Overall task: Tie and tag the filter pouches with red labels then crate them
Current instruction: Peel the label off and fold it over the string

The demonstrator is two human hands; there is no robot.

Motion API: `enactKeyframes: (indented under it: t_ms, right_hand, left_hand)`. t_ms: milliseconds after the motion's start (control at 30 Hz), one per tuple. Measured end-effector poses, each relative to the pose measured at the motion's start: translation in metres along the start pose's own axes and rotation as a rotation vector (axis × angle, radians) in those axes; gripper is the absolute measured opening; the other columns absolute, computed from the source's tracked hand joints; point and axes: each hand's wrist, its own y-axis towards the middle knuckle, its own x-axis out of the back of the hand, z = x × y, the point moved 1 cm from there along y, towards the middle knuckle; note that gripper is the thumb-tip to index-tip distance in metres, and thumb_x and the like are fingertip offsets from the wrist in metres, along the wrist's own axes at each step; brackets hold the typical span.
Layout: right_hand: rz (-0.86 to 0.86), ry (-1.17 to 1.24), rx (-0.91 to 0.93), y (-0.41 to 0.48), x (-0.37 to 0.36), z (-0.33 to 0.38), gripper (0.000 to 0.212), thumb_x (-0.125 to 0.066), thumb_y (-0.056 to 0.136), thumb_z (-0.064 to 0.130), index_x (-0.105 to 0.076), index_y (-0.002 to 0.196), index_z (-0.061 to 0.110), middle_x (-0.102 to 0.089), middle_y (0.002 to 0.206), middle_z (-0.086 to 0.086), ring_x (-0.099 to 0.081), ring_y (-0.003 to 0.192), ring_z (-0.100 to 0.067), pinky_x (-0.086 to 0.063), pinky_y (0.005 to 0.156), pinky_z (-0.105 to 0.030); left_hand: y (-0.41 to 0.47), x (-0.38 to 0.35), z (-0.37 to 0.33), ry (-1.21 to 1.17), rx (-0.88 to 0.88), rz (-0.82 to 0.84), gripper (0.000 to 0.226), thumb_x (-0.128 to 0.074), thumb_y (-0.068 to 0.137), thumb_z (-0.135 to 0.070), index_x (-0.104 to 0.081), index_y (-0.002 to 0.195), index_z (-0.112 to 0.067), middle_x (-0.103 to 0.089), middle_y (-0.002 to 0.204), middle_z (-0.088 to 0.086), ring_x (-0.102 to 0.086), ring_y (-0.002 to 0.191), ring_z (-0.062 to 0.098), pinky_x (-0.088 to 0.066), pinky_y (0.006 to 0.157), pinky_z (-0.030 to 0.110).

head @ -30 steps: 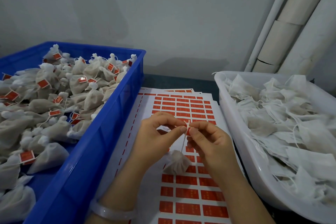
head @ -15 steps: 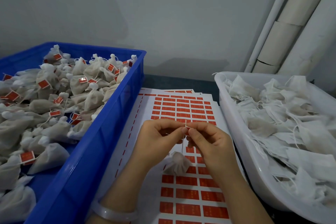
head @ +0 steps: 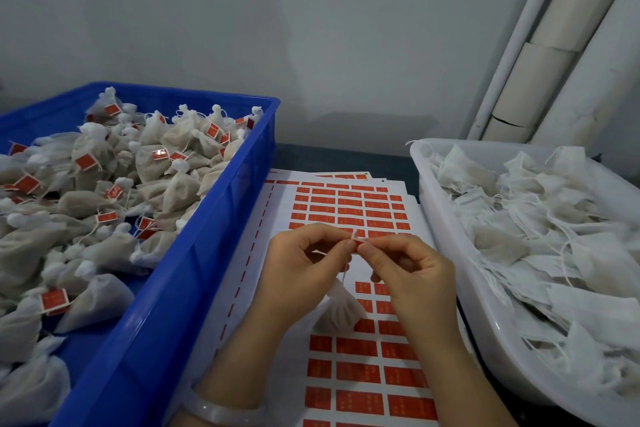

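Head view looks down on both hands meeting over a sheet of red labels point(head: 277, 218) that lies between two containers. The left hand point(head: 304, 263) and right hand point(head: 412, 274) each pinch the drawstring point(head: 343, 277) of one filter pouch point(head: 341, 314), thumb and forefinger tips of the two hands touching. Short white string ends stick up just above that pinch. The pouch hangs from the string below the fingers, its gathered neck upward, its body over the labels at the middle of the sheet — whether it touches the paper I cannot tell. No red label shows between the fingertips, though one may be hidden there.

Judging by this, the step in hand is tying or tagging at the string's end; crating has not come yet for this pouch. The next move likely calls for a firm press or pull at the string, then a carry left to the crate without snagging the thin cord.

On the left, a blue crate point(head: 166, 305) is heaped with tied pouches point(head: 180, 191), most showing a red tag. On the right, a white tub point(head: 491, 333) holds loose, flat pouches point(head: 554, 236) with trailing strings — none tagged. Several rows near the middle of the sheet are bare.
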Motion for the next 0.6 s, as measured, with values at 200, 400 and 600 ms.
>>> enactKeyframes:
  t_ms: [200, 400, 600]
  right_hand:
    - [0.033, 0.073, -0.048, 0.0008, 0.0003, 0.0028, 0.021, -0.064, 0.062, 0.043, -0.067, 0.077, 0.029, -0.069, 0.076, 0.021, -0.067, 0.069, -0.002, -0.048, 0.052, -0.008]
    - [0.019, 0.066, -0.013, 0.0002, 0.0004, 0.0013, 0.019, -0.063, 0.063, 0.041, -0.065, 0.077, 0.029, -0.069, 0.073, 0.021, -0.066, 0.069, -0.001, -0.047, 0.053, -0.008]
    - [0.012, 0.057, -0.014, 0.0009, -0.0016, -0.0024, 0.017, -0.069, 0.074, 0.029, -0.062, 0.088, 0.034, -0.068, 0.081, 0.026, -0.067, 0.073, 0.000, -0.048, 0.054, -0.008]
  left_hand:
    - [0.0011, 0.0004, 0.0008, -0.041, 0.021, 0.039, 0.017, -0.065, 0.082, -0.013, -0.067, 0.083, -0.029, -0.070, 0.076, -0.012, -0.069, 0.069, 0.010, -0.053, 0.064, 0.016]
    - [0.0014, -0.0003, 0.0010, -0.048, 0.048, 0.042, 0.014, -0.065, 0.083, -0.013, -0.067, 0.082, -0.026, -0.070, 0.074, -0.010, -0.069, 0.068, 0.011, -0.054, 0.063, 0.017]
    - [0.0028, -0.0002, 0.0022, -0.070, 0.098, 0.042, 0.009, -0.065, 0.082, -0.014, -0.067, 0.082, -0.023, -0.070, 0.073, -0.010, -0.069, 0.068, 0.012, -0.054, 0.064, 0.017]
